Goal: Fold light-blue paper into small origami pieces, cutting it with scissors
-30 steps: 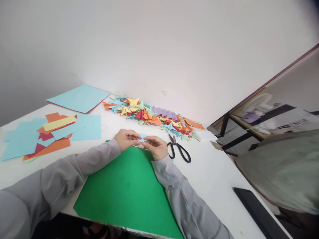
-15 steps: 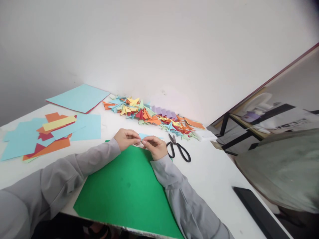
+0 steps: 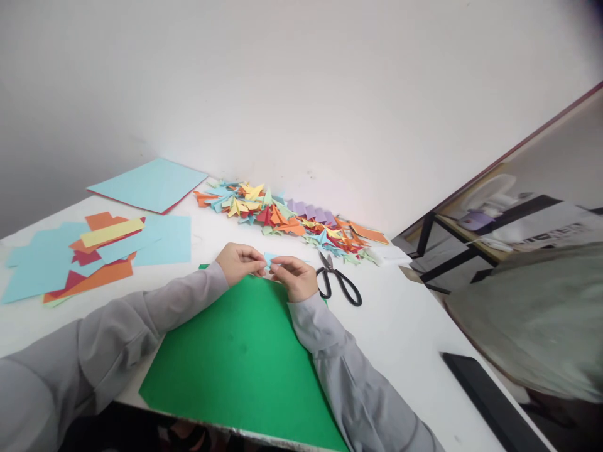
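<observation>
Lying well to the left of the left hand are flat, loose pieces of light-blue, orange, red and yellow paper, overlapping one another on the white table. Beyond them, farther from the person than that hand, rests a large light-blue paper sheet with a red edge showing underneath. The left hand, its grey sleeve running back toward the person, has thumb and fingertips pinched together on a small light-blue piece of paper. This lies between the two hands, partly covered by the fingers, so its full shape cannot be told. Nearer the person than both hands spreads a smooth green rectangular sheet. The right hand grips the same small piece between thumb and fingers, from the other side. Beyond both hands stretches a long heap of folded multicoloured paper shapes, pleated purple paper along its back. Just right of the right hand lie black-handled metal scissors, blades slightly apart. Farther right and nearer the person sits a long flat black object.
</observation>
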The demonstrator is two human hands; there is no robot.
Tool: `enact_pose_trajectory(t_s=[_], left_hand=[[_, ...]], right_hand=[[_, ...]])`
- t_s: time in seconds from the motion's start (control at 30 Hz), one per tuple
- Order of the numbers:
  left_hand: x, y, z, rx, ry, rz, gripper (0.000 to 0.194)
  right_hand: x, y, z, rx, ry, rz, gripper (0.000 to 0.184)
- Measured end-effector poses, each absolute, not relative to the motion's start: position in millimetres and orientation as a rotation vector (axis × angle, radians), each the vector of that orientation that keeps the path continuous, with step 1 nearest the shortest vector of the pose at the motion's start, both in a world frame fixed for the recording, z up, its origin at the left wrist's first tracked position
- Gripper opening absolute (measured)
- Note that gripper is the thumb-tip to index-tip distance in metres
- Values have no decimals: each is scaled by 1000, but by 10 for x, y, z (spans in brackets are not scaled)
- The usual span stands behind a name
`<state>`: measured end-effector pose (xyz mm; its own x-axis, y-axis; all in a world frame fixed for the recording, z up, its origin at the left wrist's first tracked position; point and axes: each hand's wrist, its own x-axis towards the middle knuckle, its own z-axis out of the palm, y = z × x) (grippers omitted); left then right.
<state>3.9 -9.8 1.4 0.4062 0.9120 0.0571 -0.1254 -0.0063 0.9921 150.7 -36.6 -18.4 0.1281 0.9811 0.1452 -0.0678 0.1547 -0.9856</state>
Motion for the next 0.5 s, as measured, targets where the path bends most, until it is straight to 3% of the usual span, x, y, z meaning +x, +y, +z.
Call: enact_pose_trajectory(t_s=[0.5], left_hand=[[64,-90,1,1239,807,980,15]], right_hand=[[1510,-356,-230,-1055,-1155,1053,18]])
